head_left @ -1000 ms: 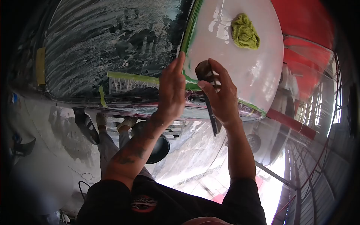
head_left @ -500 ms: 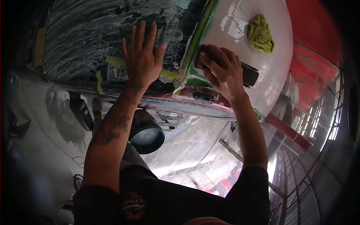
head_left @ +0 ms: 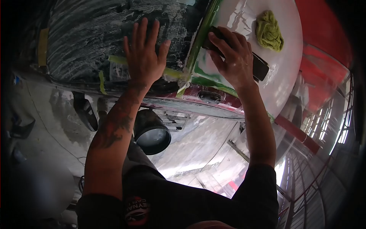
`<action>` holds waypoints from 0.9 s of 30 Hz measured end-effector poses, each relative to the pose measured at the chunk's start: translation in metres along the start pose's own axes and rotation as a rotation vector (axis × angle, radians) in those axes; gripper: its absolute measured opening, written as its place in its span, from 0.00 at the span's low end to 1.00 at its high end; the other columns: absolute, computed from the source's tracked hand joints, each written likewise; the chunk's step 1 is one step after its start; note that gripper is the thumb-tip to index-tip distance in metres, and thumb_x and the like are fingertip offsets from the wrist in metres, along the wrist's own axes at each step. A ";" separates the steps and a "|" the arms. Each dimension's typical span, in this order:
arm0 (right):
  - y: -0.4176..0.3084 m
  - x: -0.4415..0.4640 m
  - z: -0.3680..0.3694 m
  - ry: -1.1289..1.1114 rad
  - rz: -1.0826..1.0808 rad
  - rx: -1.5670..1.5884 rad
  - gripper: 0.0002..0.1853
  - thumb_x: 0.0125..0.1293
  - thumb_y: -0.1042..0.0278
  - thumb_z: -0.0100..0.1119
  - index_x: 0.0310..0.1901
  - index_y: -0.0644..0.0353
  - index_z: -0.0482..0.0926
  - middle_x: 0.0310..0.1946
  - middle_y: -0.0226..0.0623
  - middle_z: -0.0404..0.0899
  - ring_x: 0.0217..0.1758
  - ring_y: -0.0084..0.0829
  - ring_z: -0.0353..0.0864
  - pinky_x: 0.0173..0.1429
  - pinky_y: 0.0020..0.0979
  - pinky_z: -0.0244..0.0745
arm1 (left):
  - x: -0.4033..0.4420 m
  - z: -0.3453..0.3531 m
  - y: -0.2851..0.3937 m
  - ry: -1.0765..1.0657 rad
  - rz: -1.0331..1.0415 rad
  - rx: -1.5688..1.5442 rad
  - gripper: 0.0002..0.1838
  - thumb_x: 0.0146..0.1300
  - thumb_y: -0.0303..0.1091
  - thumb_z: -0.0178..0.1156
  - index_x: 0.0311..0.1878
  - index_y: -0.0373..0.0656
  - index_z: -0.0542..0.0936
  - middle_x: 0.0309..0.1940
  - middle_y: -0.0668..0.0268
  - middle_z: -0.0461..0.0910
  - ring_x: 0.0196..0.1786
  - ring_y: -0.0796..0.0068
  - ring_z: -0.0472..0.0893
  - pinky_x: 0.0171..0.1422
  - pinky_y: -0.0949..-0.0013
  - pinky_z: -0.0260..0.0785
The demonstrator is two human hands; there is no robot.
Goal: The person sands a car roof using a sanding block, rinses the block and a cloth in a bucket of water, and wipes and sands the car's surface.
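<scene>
My left hand [head_left: 145, 61] lies flat with fingers spread on a dark window glass [head_left: 87, 45] smeared with whitish residue. My right hand [head_left: 237, 63] is wrapped over a long dark sanding block [head_left: 260, 69], which rests on the wet, pale car panel [head_left: 284, 72] beside the glass. One end of the block shows past my fingers near the green edge strip, the other beyond my palm. A crumpled yellow-green cloth [head_left: 269, 32] sits on the panel above the block. Strips of masking tape [head_left: 173, 74] run along the lower border of the glass.
Below the car's edge a black bucket [head_left: 153, 139] stands on the concrete floor near my legs. A dark recessed fitting [head_left: 209, 97] is set in the red lower edge. Red bodywork [head_left: 320, 26] lies at the far right. A cable [head_left: 42, 124] trails over the floor on the left.
My right hand and the sanding block have slid upward along the panel. My left hand stays flat on the glass. The whole view has shifted slightly.
</scene>
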State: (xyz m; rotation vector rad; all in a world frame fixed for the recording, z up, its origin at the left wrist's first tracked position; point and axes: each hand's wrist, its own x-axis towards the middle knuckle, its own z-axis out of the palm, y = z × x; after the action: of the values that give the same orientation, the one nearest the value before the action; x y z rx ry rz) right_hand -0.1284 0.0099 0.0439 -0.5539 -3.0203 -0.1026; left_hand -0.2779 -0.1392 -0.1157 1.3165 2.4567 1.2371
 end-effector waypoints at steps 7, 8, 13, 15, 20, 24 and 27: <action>-0.029 -0.030 -0.010 -0.103 -0.043 0.042 0.27 0.56 0.64 0.73 0.60 0.46 0.82 0.61 0.35 0.79 0.57 0.42 0.79 0.59 0.47 0.72 | 0.002 -0.002 0.000 0.003 0.006 0.013 0.32 0.74 0.55 0.56 0.76 0.55 0.69 0.78 0.58 0.62 0.81 0.51 0.59 0.79 0.33 0.46; -0.021 -0.017 -0.008 -0.067 -0.039 0.000 0.25 0.57 0.64 0.72 0.58 0.46 0.82 0.60 0.35 0.78 0.56 0.41 0.78 0.58 0.46 0.72 | 0.003 -0.001 -0.001 0.003 0.010 0.016 0.32 0.74 0.55 0.56 0.76 0.55 0.69 0.78 0.58 0.62 0.81 0.51 0.59 0.79 0.33 0.46; -0.030 -0.032 -0.001 -0.048 -0.001 0.059 0.25 0.57 0.65 0.71 0.58 0.46 0.82 0.61 0.38 0.77 0.58 0.43 0.78 0.59 0.48 0.71 | 0.004 -0.003 0.002 -0.005 -0.002 0.013 0.31 0.74 0.55 0.56 0.76 0.54 0.69 0.78 0.57 0.62 0.81 0.51 0.59 0.78 0.32 0.47; -0.034 -0.044 0.001 -0.063 -0.054 0.073 0.24 0.57 0.66 0.71 0.58 0.46 0.81 0.61 0.37 0.77 0.59 0.42 0.78 0.59 0.48 0.71 | 0.003 -0.005 0.003 -0.026 -0.021 0.009 0.32 0.74 0.55 0.56 0.77 0.55 0.68 0.79 0.58 0.61 0.81 0.51 0.58 0.80 0.34 0.45; 0.033 0.014 0.012 0.109 -0.030 -0.052 0.23 0.58 0.67 0.69 0.58 0.47 0.82 0.58 0.36 0.79 0.56 0.44 0.79 0.57 0.46 0.75 | 0.002 -0.005 0.004 -0.051 -0.028 0.001 0.32 0.75 0.54 0.55 0.78 0.56 0.67 0.80 0.59 0.59 0.82 0.52 0.56 0.81 0.36 0.43; 0.090 0.042 0.003 0.096 0.285 -0.022 0.17 0.71 0.68 0.58 0.61 0.57 0.79 0.58 0.44 0.80 0.62 0.48 0.78 0.62 0.52 0.73 | 0.001 -0.004 0.001 -0.036 -0.011 -0.009 0.32 0.75 0.55 0.55 0.78 0.56 0.66 0.80 0.59 0.59 0.82 0.52 0.56 0.81 0.36 0.43; 0.146 0.028 0.007 0.051 0.419 -0.218 0.19 0.69 0.62 0.65 0.59 0.54 0.81 0.57 0.40 0.83 0.58 0.49 0.81 0.61 0.43 0.78 | 0.003 -0.005 0.003 -0.045 -0.015 -0.014 0.33 0.75 0.55 0.55 0.78 0.56 0.66 0.80 0.58 0.59 0.82 0.51 0.56 0.81 0.35 0.43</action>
State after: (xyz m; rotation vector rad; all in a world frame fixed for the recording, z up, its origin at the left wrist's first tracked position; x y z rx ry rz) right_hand -0.1027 0.1569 0.0473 -1.1658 -2.7875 -0.4143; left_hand -0.2797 -0.1390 -0.1099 1.3057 2.4182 1.2064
